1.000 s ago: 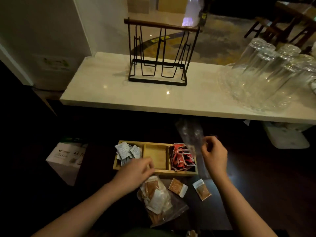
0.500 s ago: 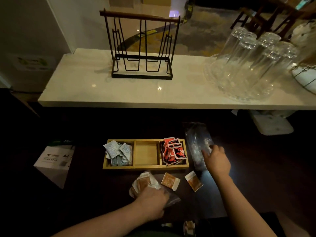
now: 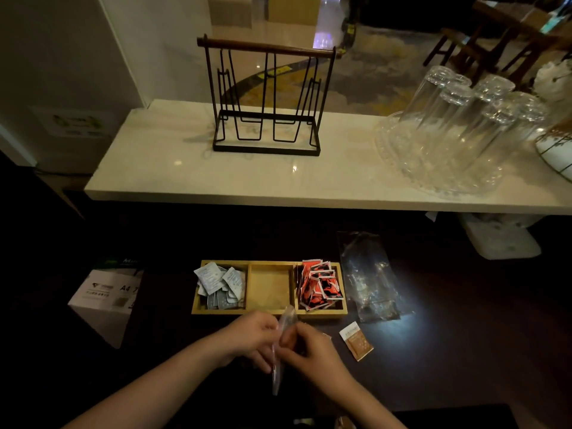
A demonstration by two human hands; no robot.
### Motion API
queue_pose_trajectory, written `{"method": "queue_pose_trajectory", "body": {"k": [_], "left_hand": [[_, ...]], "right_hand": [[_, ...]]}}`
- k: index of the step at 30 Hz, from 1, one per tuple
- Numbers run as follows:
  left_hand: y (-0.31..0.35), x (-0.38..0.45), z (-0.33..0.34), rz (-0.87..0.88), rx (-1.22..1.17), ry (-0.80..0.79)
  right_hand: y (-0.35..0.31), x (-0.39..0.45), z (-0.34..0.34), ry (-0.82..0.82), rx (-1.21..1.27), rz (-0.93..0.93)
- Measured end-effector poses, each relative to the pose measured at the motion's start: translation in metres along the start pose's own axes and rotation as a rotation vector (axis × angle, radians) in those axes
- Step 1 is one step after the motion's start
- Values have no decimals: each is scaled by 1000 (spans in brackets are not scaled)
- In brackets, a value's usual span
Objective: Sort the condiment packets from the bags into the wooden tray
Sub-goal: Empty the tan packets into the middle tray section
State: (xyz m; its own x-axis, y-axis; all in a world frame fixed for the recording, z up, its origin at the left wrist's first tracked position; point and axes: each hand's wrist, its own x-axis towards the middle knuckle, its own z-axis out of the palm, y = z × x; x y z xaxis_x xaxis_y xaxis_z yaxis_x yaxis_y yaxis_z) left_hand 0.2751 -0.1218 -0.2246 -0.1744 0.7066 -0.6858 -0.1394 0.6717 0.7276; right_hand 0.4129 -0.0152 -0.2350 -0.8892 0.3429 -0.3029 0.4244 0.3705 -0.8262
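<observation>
A wooden tray (image 3: 269,311) with three compartments lies on the dark table. White packets (image 3: 219,284) fill its left compartment, red packets (image 3: 320,284) its right one, and the middle one is bare. Just in front of the tray, my left hand (image 3: 252,340) and my right hand (image 3: 311,351) are together, both gripping a clear plastic bag (image 3: 283,332) held edge-on between them. Its contents are hidden by my fingers. An empty clear bag (image 3: 370,278) lies right of the tray. One brown packet (image 3: 356,340) lies on the table near my right hand.
A white marble counter (image 3: 309,181) runs behind the table, carrying a black wire rack (image 3: 266,100) and several upturned glasses (image 3: 458,119) on a glass dish. A white paper box (image 3: 103,300) stands at the left, below table level.
My right hand let go of the empty bag beside the tray and came left to join my left hand. Both now hold the bag with brown packets, lifted off the table.
</observation>
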Motion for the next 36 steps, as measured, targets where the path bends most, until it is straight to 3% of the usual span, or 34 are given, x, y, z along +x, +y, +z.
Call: {"method": "queue_pose_trajectory", "body": {"k": [4, 13, 21, 29, 36], "left_hand": [[5, -10, -10, 45, 7, 55], [10, -13, -1, 126, -12, 311], [7, -16, -4, 106, -283, 263], [8, -13, 4, 126, -202, 292], [13, -11, 15, 184, -83, 369]], "right_hand": [[-8, 10, 3, 90, 73, 71], [-29, 16, 0, 30, 120, 81], [-39, 22, -4, 131, 64, 56], [-35, 22, -17, 102, 187, 165], [-41, 28, -5, 151, 110, 190]]}}
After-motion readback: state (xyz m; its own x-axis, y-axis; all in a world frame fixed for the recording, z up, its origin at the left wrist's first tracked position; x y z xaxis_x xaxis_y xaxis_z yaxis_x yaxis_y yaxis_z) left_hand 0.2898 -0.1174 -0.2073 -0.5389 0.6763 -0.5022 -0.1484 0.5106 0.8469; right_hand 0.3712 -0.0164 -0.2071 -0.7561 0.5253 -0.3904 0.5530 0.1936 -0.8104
